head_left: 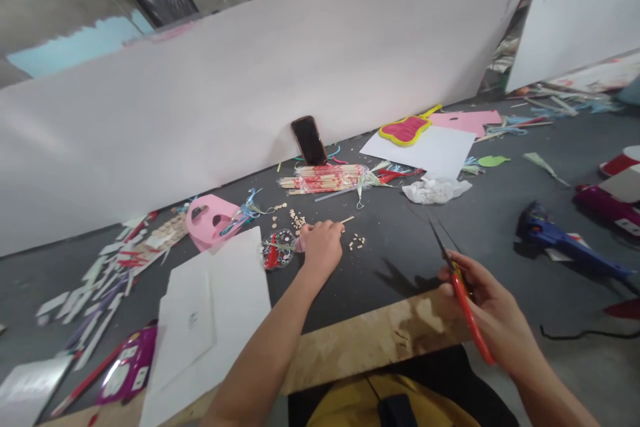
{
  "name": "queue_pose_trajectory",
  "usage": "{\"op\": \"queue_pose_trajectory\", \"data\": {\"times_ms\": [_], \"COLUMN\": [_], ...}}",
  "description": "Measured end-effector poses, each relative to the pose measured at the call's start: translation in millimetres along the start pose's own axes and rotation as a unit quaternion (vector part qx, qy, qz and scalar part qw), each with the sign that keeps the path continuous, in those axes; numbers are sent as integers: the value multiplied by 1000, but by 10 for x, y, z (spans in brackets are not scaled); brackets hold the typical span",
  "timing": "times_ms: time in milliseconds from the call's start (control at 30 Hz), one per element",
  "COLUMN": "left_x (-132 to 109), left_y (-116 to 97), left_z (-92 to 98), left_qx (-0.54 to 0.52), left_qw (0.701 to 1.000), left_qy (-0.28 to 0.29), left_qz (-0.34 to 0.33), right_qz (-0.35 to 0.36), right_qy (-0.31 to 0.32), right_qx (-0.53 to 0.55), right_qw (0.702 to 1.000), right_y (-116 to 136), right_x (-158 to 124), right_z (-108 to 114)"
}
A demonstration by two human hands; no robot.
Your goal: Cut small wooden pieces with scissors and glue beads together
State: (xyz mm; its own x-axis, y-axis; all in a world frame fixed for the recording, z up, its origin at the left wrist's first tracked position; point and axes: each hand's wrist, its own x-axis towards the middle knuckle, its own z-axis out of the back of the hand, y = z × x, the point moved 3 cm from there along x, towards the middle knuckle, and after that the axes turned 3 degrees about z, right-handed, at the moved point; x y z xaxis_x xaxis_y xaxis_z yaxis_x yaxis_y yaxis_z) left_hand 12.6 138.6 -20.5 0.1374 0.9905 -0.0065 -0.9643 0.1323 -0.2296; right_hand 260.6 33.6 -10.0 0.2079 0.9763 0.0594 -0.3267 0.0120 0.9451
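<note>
My left hand point(323, 245) reaches out over the grey table, fingers closed on a thin wooden stick point(348, 219) lying beside small wooden beads point(357, 241). My right hand point(483, 303) is closed on red-handled scissors point(463, 293), with the dark blades apart and pointing away from me. A round clear case with red and dark bits point(277, 249) sits just left of my left hand. A clear packet of wooden sticks point(325, 179) lies further back.
A dark phone point(309, 140) leans on the white partition point(250, 93). White sheets point(220, 307), a pink foam shape point(213, 217), crumpled tissue point(435, 190), a blue glue gun point(560, 240), a red-and-yellow guitar cutout point(406, 129) and paper scraps point(110, 267) lie around. A wooden board point(370, 340) edges the table.
</note>
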Motion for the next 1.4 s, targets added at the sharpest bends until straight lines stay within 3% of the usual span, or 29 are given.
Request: {"op": "queue_pose_trajectory", "data": {"times_ms": [133,467,633,833,1000,1167,1400], "left_x": [14,-50,-60,-83,-68,64,240], "left_y": [-88,-204,-157,-287,-218,40,27], "left_z": [2,-3,45,-28,24,160,48], "left_qx": [-16,-31,-36,-48,-48,-8,-14], "left_qw": [999,995,997,993,995,1000,1000], "left_qy": [25,50,39,21,17,-21,-20], "left_qz": [-34,-76,-63,-102,-87,-9,17], "right_qz": [-46,-70,-62,-63,-64,-70,-63], "right_qy": [14,24,17,25,31,37,42], "right_qx": [73,73,71,50,53,46,36], "right_qw": [996,995,995,996,996,996,996], "right_y": [-57,-80,-86,-60,-59,-97,-85], "right_x": [-16,-31,-23,-23,-29,-31,-43], "right_z": [-9,-39,-49,-61,-62,-69,-81]}}
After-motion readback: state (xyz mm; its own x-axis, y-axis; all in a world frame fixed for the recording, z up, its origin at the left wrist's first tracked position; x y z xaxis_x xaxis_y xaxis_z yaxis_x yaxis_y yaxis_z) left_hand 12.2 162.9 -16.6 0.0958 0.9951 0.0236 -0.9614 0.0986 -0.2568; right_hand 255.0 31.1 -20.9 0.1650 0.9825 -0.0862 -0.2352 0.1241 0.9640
